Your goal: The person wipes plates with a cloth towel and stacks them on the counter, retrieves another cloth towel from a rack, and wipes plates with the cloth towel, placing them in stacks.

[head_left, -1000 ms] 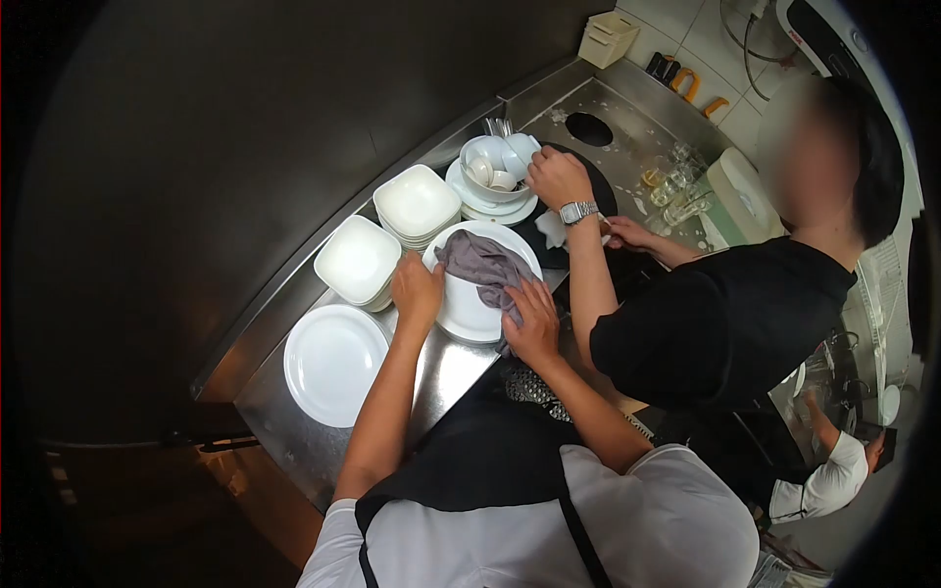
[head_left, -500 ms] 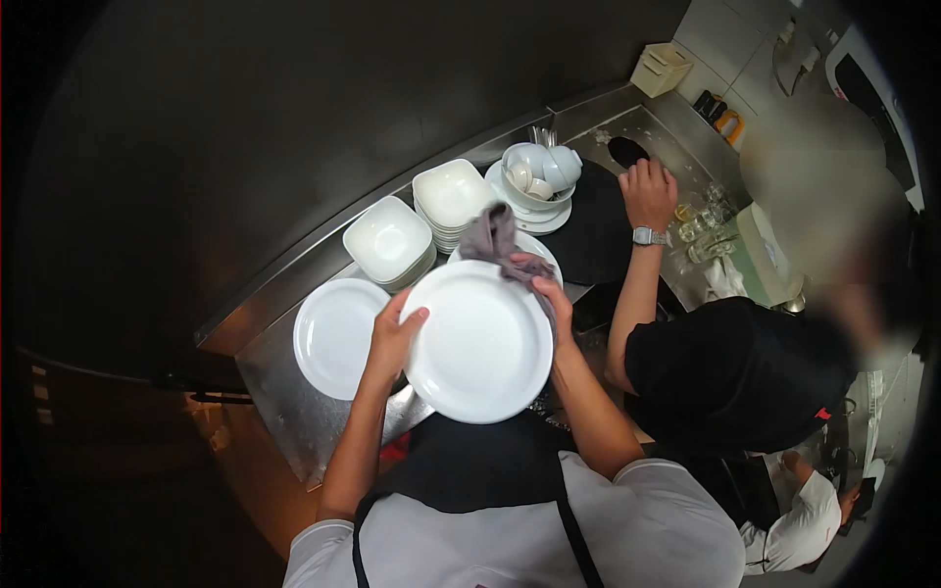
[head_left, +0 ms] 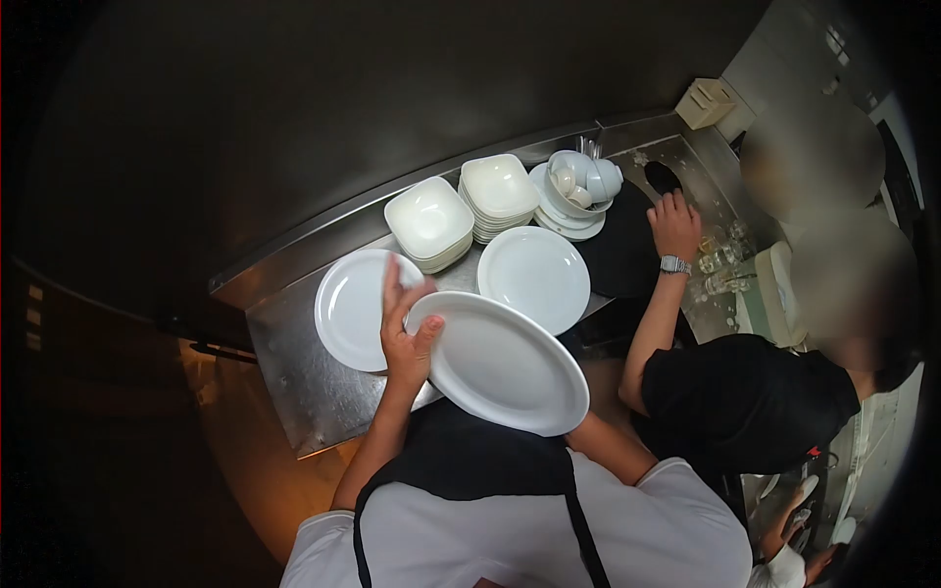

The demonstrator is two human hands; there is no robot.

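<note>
A round white plate (head_left: 505, 367) is tilted in front of my apron. At its left rim is my left hand (head_left: 407, 338), with the thumb over the plate's face and the fingers stretched upward, partly blurred. My right forearm (head_left: 613, 446) runs behind the plate's lower right side, and that hand is hidden there. The grey cloth is out of sight. Beyond the held plate, one white plate (head_left: 363, 309) lies at the left of the steel counter (head_left: 294, 377), and another white plate (head_left: 535, 279) lies to the right.
Square white bowls stand in a left stack (head_left: 429, 218) and a right stack (head_left: 498, 186). Cups fill a bowl (head_left: 578, 204) on stacked plates. At right, a co-worker's hand (head_left: 676, 227) reaches near a black oval object (head_left: 663, 177). Glasses (head_left: 722, 257) stand beyond that arm.
The held plate has tipped and turned, hiding my right hand and the cloth. My left fingers have stretched upward. The plate on the right is now uncovered. The whole view has shifted.
</note>
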